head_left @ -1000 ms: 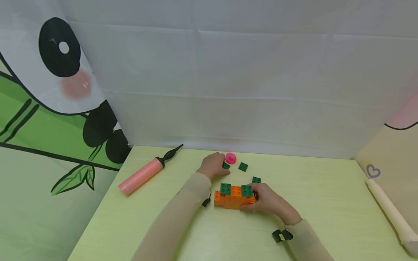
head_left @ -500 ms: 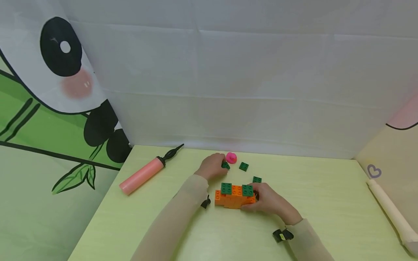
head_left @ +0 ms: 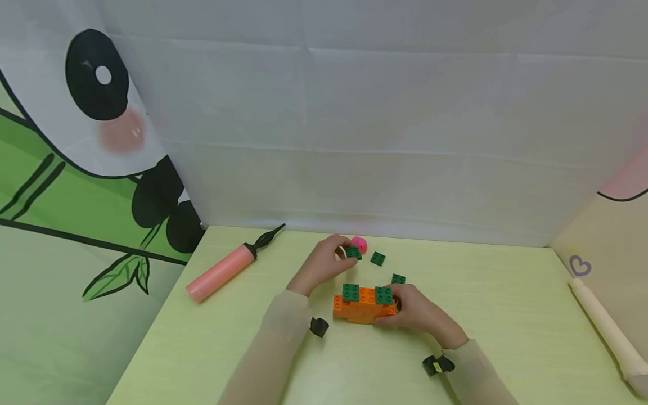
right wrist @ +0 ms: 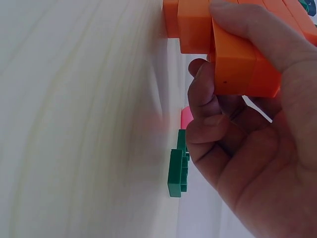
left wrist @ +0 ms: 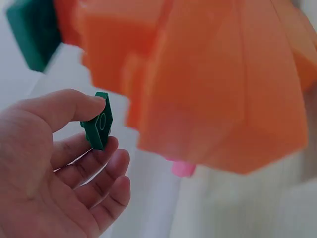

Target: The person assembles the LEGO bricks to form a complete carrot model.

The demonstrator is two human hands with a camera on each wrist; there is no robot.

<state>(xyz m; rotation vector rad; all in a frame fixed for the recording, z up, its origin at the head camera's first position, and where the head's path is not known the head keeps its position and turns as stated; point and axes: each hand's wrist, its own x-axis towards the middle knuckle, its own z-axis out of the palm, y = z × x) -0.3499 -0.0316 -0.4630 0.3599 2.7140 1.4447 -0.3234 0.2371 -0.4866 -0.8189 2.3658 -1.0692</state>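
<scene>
My left hand (head_left: 324,261) pinches a small green toy brick (left wrist: 99,121) between thumb and fingers; in the left wrist view its flat, studded shape stands on edge. An orange block build (head_left: 360,313) with two green bricks on top rests on the table, nearer me. My right hand (head_left: 422,315) grips the build's right end, thumb in front and fingers behind, as the right wrist view also shows. Loose green bricks lie farther back: one brick (head_left: 377,259) near the pink toy and another brick (head_left: 398,278) just behind the right hand.
A pink toy (head_left: 360,244), possibly a duck, sits at the table's back edge beside the left fingers. The pink hand pump (head_left: 223,272) with a black nozzle lies at the left. A white sheet backdrop (head_left: 354,135) rises behind the table (head_left: 506,315).
My left hand has lifted the green brick off the table, turning so the gap between thumb and fingers shows, and come slightly toward me. The right hand and orange build stay in place.
</scene>
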